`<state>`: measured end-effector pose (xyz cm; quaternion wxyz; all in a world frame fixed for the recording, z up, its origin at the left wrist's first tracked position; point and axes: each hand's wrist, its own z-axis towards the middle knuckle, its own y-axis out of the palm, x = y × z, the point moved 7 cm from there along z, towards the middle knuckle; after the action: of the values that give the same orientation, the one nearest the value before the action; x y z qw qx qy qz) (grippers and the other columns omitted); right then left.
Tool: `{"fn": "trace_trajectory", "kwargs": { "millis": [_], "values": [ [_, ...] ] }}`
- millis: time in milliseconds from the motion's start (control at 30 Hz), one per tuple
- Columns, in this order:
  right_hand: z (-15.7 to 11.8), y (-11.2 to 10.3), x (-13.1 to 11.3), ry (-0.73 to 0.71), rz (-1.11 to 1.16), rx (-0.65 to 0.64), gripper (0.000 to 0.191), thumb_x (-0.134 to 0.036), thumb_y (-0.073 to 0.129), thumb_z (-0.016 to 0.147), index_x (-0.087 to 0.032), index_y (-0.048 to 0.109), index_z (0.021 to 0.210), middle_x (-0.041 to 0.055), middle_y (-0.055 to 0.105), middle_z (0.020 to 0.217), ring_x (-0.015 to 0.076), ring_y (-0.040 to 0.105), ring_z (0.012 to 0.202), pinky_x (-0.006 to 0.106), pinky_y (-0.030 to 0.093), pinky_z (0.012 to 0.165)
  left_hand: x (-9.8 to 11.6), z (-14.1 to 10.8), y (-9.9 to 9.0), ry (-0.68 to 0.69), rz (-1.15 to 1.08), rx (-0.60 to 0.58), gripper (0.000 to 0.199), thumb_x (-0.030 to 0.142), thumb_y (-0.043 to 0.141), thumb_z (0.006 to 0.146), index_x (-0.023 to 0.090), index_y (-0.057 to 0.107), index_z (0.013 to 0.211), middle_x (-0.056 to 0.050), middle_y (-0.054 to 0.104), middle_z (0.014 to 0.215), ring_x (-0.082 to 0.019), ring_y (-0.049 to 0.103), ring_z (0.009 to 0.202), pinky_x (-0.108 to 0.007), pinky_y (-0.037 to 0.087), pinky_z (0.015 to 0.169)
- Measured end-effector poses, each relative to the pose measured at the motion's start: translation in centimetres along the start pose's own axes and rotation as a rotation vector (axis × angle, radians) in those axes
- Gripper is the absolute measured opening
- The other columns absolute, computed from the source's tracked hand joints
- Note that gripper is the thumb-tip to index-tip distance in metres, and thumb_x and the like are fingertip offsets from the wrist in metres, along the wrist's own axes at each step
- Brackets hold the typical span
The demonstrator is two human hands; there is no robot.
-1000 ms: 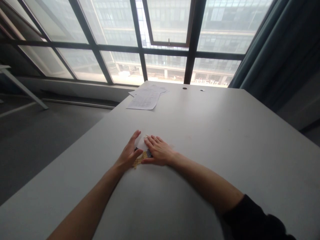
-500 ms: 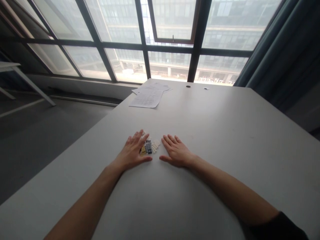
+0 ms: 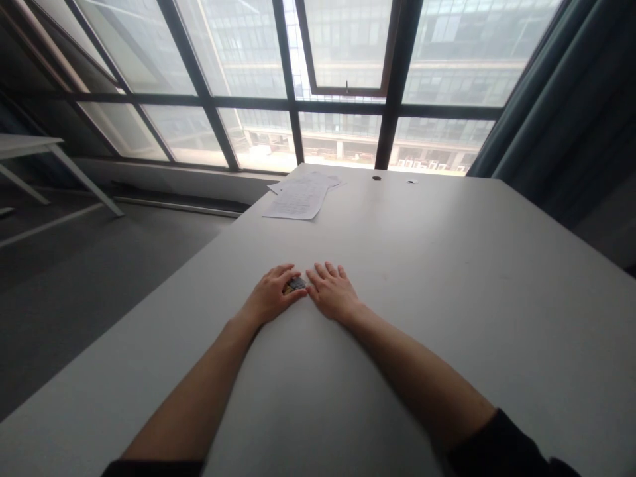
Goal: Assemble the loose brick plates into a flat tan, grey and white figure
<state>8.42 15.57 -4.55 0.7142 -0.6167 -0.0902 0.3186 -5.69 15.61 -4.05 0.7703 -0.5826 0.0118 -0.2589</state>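
- Centrally, one cluster of small grey and yellow plastic-looking pieces [image 3: 297, 283] lies on a smooth white table [image 3: 422, 298], too covered to count.
- One bare left hand [image 3: 269, 295], cupped and half open, curves around the cluster with thumb and fingers apart; whether its hidden palm touches any pieces, I cannot tell.
- One bare right hand [image 3: 332, 291] lies palm down and opened out, fingers slightly spread, its thumb just beside the left thumb; anything beneath is hidden.
- At least two thin white printed paper sheets [image 3: 297, 201] overlap near the table's far left corner.
- One blue-grey fabric curtain [image 3: 527, 132] hangs in soft folds at the right.
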Motion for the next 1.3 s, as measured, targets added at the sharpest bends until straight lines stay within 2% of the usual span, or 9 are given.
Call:
{"fn": "trace_trajectory", "kwargs": {
  "millis": [233,433,600,767,867,933,1000,1100,1300],
  "values": [
    [-1.4,-1.1,0.6,0.052,0.065,0.139,0.023,-0.028,0.046,0.094,-0.022,0.068,0.097,0.0048,0.065,0.112,0.0182,0.052,0.111,0.032,0.033,0.101,-0.7,-0.5,0.1,-0.023,0.062,-0.035,0.075,0.066,0.056,0.074,0.019,0.047,0.132,-0.013,0.043,0.142,-0.030,0.040,0.131,-0.047,0.032,0.110],
    [-1.0,-1.2,-0.5,0.023,0.094,0.136,0.024,-0.021,0.044,0.093,-0.022,0.066,0.103,0.0058,0.066,0.108,0.0187,0.053,0.109,0.034,0.036,0.099,-0.7,-0.1,0.5,-0.029,0.054,-0.049,0.063,0.064,0.050,0.080,0.023,0.053,0.128,-0.011,0.045,0.142,-0.030,0.040,0.131,-0.049,0.029,0.111],
    [-3.0,-1.7,1.9,0.129,0.527,0.215,0.039,-0.032,0.044,0.092,-0.018,0.053,0.128,0.0089,0.059,0.127,0.0179,0.053,0.116,0.031,0.040,0.100,-3.7,-0.6,-1.7,-0.238,-0.378,0.295,0.072,0.073,0.045,0.078,0.020,0.052,0.126,-0.012,0.048,0.139,-0.028,0.041,0.131,-0.047,0.029,0.111],
    [-9.4,-4.0,10.5,0.392,0.906,0.412,0.077,-0.057,-0.001,0.092,-0.009,0.027,0.146,0.0197,0.051,0.135,0.0258,0.053,0.122,0.046,0.045,0.097,-8.0,-1.2,-4.0,-0.481,-0.597,0.543,0.090,0.063,-0.022,0.082,0.015,0.020,0.146,-0.019,0.034,0.147,-0.028,0.038,0.134,-0.050,0.037,0.104],
    [-14.5,-8.5,15.0,0.480,0.897,0.562,0.093,-0.065,-0.022,0.080,-0.012,0.007,0.150,0.0166,0.038,0.146,0.0253,0.041,0.133,0.049,0.041,0.102,-5.6,-1.1,-7.3,-0.384,-0.688,0.679,0.092,0.069,-0.021,0.079,0.018,0.013,0.148,-0.014,0.022,0.154,-0.032,0.025,0.139,-0.055,0.028,0.110],
    [-17.8,-12.4,15.6,0.436,0.756,0.628,0.094,-0.065,-0.029,0.074,-0.016,-0.002,0.150,0.0117,0.022,0.154,0.0248,0.028,0.140,0.050,0.036,0.106,0.0,-1.2,-9.9,-0.040,-0.593,0.716,0.090,0.078,-0.003,0.079,0.023,0.011,0.149,-0.006,0.016,0.156,-0.033,0.016,0.142,-0.053,0.017,0.115],
    [-20.3,-15.1,13.8,0.273,0.547,0.581,0.100,-0.075,-0.023,0.069,-0.019,-0.003,0.150,0.0076,0.010,0.157,0.0272,0.016,0.143,0.052,0.028,0.111,7.3,-1.6,-9.5,0.290,-0.357,0.463,0.100,0.087,0.020,0.072,0.025,0.008,0.150,-0.003,0.008,0.158,-0.036,0.007,0.142,-0.051,0.009,0.117],
    [-22.2,-13.1,8.3,-0.107,0.212,0.087,0.107,-0.086,0.032,0.069,-0.022,0.008,0.151,0.0087,0.012,0.156,0.0318,0.011,0.143,0.052,0.012,0.116,15.2,-3.8,-3.9,0.595,-0.122,-0.117,0.109,0.083,0.040,0.070,0.021,0.001,0.150,-0.010,0.006,0.157,-0.035,0.010,0.142,-0.050,0.008,0.117],
    [-23.4,-7.5,5.3,-0.209,0.086,-0.309,0.105,-0.069,0.058,0.072,-0.016,0.013,0.150,0.0158,0.022,0.152,0.0302,0.023,0.141,0.048,0.014,0.117,18.0,-6.6,3.1,0.710,-0.171,-0.558,0.101,0.071,0.052,0.075,0.018,0.008,0.150,-0.014,0.015,0.154,-0.032,0.016,0.142,-0.047,0.009,0.118]
  ]
}}
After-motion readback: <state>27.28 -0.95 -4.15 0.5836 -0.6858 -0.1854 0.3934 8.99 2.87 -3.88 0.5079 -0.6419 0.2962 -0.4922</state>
